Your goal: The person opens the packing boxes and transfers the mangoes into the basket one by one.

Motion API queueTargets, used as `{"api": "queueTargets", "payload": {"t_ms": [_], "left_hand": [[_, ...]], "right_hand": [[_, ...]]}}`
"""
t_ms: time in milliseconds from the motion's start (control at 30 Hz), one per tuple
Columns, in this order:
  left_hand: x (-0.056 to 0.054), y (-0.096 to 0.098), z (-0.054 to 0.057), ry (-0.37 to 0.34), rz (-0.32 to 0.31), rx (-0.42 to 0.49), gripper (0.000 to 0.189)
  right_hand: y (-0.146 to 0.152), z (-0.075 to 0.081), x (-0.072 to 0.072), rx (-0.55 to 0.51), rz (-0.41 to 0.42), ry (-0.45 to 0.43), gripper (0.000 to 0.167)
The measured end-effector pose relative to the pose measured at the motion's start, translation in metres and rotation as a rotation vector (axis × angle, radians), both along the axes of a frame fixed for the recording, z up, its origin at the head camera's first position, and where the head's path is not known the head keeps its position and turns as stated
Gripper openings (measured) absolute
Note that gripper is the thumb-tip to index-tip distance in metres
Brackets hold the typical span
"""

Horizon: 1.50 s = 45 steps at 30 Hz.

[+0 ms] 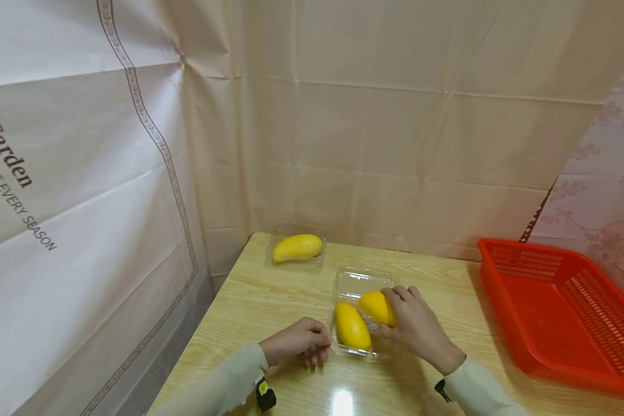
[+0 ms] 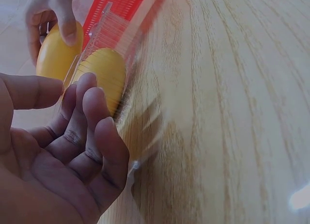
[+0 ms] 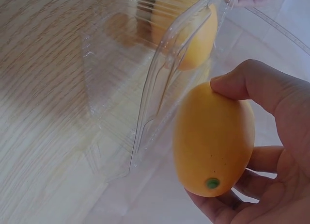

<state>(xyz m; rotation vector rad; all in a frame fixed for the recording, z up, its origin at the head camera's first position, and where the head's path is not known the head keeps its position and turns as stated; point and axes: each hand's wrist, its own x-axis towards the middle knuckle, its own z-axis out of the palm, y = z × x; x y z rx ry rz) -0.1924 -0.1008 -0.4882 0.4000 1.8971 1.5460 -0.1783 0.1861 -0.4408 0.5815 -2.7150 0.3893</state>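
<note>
In the head view, the right hand (image 1: 421,326) gripped a yellow fruit (image 1: 376,306) at the right side of a clear tray (image 1: 361,281), its thumb and fingers spread around the fruit. A second yellow fruit (image 1: 352,327) lay at the tray's near left corner. The left hand (image 1: 299,342) was at the tray's left rim, fingers curled. At the far left corner of the wooden worktop (image 1: 260,294), a third yellow fruit (image 1: 297,248) lay in a clear container (image 1: 301,267); towards the worktop's right side was a red basket (image 1: 556,315).

In the left wrist view, the left hand's thumb and forefinger pinched the tray's rim, the other fingers bent beside it. The second fruit showed through the ribbed plastic.

In the right wrist view, the right hand held its fruit with the thumb on one side and fingers on the other; a green spot marked one end. Whether that fruit touched the tray could not be told.
</note>
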Motion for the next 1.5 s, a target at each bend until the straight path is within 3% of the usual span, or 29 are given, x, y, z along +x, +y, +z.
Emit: {"api": "queueTargets", "payload": {"t_ms": [767,1233,1500], "left_hand": [[-0.0009,0.0009,-0.0020,0.002,-0.002,-0.014,0.027],[0.0010,-0.0034,-0.0044,0.017,0.041,-0.019,0.028],[-0.0001,0.0004,-0.0029,0.013,0.007,-0.011,0.028]], "right_hand": [[0.0061,-0.0007,0.0000,-0.033,0.004,0.039,0.068],[0.0042,0.0024,-0.0082,-0.032,0.039,0.037,0.068],[0.0103,0.0056,-0.0032,-0.041,0.004,0.048,0.070]]}}
